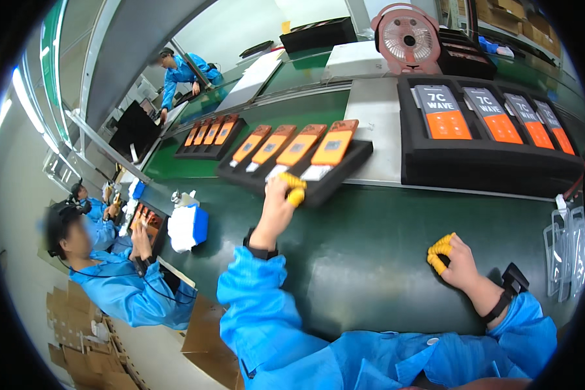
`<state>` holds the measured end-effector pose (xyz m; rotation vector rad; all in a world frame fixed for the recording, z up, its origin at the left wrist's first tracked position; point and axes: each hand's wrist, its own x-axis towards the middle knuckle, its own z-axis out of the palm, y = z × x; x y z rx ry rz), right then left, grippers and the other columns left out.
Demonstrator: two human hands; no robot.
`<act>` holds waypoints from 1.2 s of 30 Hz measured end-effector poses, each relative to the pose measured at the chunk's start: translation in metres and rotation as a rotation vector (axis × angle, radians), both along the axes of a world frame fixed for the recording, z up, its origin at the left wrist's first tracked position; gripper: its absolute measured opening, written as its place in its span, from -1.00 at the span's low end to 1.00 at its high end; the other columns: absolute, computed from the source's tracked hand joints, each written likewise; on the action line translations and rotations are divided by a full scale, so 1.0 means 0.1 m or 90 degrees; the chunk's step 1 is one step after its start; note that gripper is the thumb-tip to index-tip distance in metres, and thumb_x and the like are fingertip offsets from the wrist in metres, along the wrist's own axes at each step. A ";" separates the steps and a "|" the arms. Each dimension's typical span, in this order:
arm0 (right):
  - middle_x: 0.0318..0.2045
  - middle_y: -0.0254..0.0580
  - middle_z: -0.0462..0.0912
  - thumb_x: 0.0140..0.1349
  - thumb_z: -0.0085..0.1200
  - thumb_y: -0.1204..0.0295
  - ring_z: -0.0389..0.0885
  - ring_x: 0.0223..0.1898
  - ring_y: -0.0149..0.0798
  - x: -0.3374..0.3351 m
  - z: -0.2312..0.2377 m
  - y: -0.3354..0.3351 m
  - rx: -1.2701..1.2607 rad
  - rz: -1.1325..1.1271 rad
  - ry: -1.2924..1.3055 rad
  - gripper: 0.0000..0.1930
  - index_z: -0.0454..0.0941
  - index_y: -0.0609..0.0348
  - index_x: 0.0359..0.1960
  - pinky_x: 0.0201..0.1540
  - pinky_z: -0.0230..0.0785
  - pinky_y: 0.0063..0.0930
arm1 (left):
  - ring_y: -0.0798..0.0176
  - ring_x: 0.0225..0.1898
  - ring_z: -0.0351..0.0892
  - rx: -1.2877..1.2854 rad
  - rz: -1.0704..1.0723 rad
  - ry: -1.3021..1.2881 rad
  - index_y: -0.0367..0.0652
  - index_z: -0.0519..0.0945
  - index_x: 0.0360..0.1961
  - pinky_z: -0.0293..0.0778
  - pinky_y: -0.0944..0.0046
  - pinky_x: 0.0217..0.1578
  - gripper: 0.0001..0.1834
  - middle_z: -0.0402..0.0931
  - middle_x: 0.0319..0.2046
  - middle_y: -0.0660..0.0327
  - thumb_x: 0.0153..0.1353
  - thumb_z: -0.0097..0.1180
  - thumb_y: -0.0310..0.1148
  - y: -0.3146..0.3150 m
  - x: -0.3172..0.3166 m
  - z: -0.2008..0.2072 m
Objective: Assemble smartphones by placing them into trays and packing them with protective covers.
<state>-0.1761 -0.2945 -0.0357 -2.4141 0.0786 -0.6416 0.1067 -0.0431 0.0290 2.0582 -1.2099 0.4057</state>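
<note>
Yellow finger cots cover the fingertips of both my hands. My left hand [283, 193] is closed on the near edge of a black foam tray [335, 185], which sits slightly askew on the green bench. Four slots in it hold upright phone-like pieces with orange faces, one being the orange piece [331, 151] at the right end; white tabs show at their feet. To the right, my right hand [457, 261] rests over the bench top with curled fingers and nothing visible in them. It touches neither tray.
A similar tray [192, 155] stands behind at left; a larger black tray [487, 174] with grey-and-orange packs is at right. Around are a pink fan [408, 40], clear plastic holders [567, 250] and a blue box [199, 224]. A co-worker [120, 273] sits at left.
</note>
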 end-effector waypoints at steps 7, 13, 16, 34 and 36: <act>-0.46 -0.15 0.49 -0.09 0.11 0.45 0.43 -0.33 -0.09 0.04 -0.02 -0.03 0.044 -0.002 -0.045 -0.89 0.51 0.18 -0.50 -0.17 0.28 -0.33 | 0.10 -0.29 0.29 0.020 -0.041 0.048 -0.18 0.50 -0.44 0.13 0.17 -0.17 -0.60 0.41 -0.42 0.18 -0.06 0.02 -0.02 0.56 -1.43 0.12; -0.44 -0.17 0.48 -0.08 0.10 0.45 0.42 -0.31 -0.12 0.03 -0.07 -0.02 0.064 -0.061 -0.123 -0.86 0.49 0.17 -0.44 -0.23 0.30 -0.37 | 0.10 -0.25 0.25 0.097 -0.055 0.071 -0.12 0.53 -0.38 0.06 0.13 -0.16 -0.60 0.39 -0.37 0.21 -0.17 0.16 -0.04 0.55 -2.30 -0.16; -0.38 -0.15 0.47 -0.04 0.07 0.43 0.40 -0.26 -0.11 -0.12 -0.05 0.09 0.139 -0.060 -0.063 -0.83 0.49 0.17 -0.37 -0.21 0.30 -0.37 | 0.08 -0.22 0.22 0.150 -0.063 0.087 -0.14 0.50 -0.32 0.04 0.12 -0.13 -0.59 0.36 -0.34 0.21 -0.19 0.23 -0.14 0.48 -2.65 -0.48; 0.01 -0.12 0.32 0.08 -0.17 0.01 0.14 0.11 -0.13 -0.77 -0.07 0.43 -0.258 0.152 -0.017 -0.46 0.34 0.15 -0.02 0.09 -0.06 -0.08 | 0.08 -0.34 0.30 0.096 -0.018 0.130 -0.18 0.47 -0.47 0.23 0.18 -0.32 -0.81 0.37 -0.46 0.11 -0.11 0.19 -0.37 -0.29 -2.95 -0.56; 0.00 -0.07 0.32 0.06 -0.11 0.05 0.19 0.06 -0.09 -0.79 0.05 0.35 -0.196 0.103 -0.068 -0.48 0.36 0.16 -0.04 0.05 0.03 -0.15 | 0.05 -0.34 0.30 0.079 0.060 0.081 -0.24 0.45 -0.44 0.24 0.15 -0.30 -0.80 0.36 -0.45 0.06 -0.06 0.15 -0.38 -0.36 -2.83 -0.41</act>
